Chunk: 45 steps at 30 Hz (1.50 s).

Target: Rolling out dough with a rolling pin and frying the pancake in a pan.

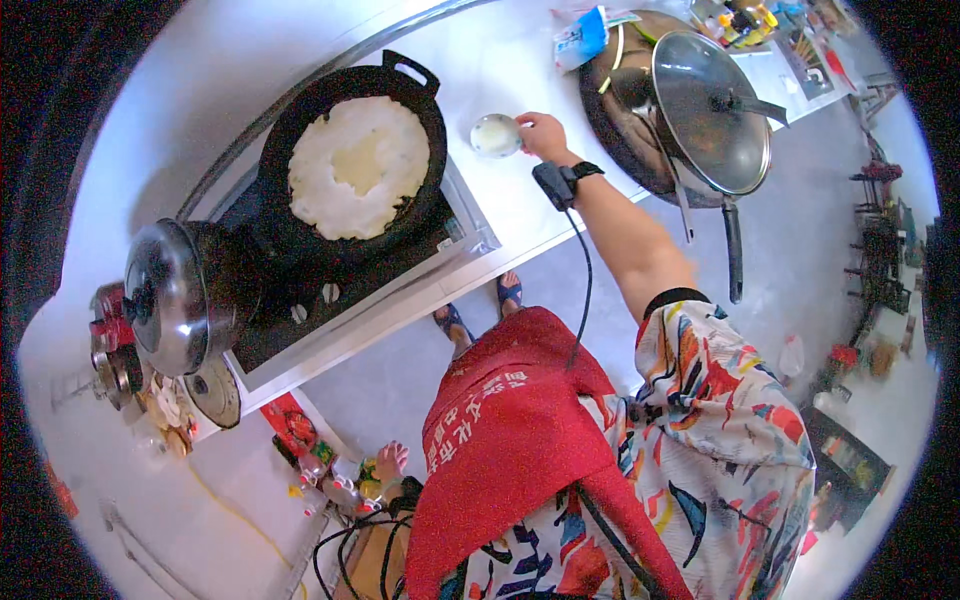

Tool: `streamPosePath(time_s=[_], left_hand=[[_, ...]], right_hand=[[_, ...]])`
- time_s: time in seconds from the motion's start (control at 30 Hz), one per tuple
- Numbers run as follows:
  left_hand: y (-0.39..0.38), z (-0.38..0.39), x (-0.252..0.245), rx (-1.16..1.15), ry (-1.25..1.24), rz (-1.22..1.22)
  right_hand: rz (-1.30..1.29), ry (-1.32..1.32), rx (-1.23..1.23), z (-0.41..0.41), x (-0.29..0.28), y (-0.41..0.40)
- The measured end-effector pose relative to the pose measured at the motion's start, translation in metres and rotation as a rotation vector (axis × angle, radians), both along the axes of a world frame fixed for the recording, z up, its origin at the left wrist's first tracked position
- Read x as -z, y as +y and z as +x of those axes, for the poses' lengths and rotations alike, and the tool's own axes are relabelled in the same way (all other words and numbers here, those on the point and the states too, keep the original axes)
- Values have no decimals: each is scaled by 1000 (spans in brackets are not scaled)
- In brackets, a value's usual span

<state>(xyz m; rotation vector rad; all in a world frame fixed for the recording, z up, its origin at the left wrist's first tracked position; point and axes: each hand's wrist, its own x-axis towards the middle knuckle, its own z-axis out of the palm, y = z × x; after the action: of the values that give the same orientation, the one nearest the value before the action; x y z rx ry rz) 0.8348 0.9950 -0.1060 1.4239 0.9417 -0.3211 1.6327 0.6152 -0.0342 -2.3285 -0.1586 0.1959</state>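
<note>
My right hand [544,136] grips the rim of a small bowl [496,136] on the white countertop; something pale is in it. To the left, a flat pancake [315,172] lies in a black flat pan [439,161] on the built-in gas stove [300,296]. The pancake's edge is ragged, and its middle has a yellower, wetter-looking patch. Low beside the red apron [502,420], my left hand [391,459] hangs with fingers apart and nothing visible in it. Bottles on the floor show behind that hand.
A lidded metal pot [169,296] stands at the stove's left end. Right of the bowl, a frying pan's glass lid [709,112] leans over a round wooden board [611,142], with a knife [684,214] overhanging the counter edge. A blue-white packet [580,41] lies behind.
</note>
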Motion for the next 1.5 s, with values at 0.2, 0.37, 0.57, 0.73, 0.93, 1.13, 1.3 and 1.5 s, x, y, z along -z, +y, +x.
streamPosePath(time_s=[0.2, 0.37, 0.57, 0.73, 0.93, 1.13, 1.3, 1.5], left_hand=[[-1, 24, -22, -355, 49, -205], [-12, 55, -28, 59, -90, 268], [7, 129, -41, -279, 264, -171], [44, 135, -22, -268, 211, -156], [31, 174, -60, -314, 102, -40], [73, 71, 7, 304, -325, 271], [77, 64, 7, -289, 163, -495], [75, 82, 1, -253, 139, -82]], right_hand=[[-100, -216, 259, -66, -75, -15], [-408, -774, 355, -171, -138, -121], [-648, -523, 588, -205, -121, -208], [-448, -99, 620, -167, -98, -224], [-383, -127, 699, -175, -92, -225], [-298, -156, 575, -195, -93, -200], [-85, -53, 536, -222, -139, -152], [405, -37, 371, -241, -220, -86]])
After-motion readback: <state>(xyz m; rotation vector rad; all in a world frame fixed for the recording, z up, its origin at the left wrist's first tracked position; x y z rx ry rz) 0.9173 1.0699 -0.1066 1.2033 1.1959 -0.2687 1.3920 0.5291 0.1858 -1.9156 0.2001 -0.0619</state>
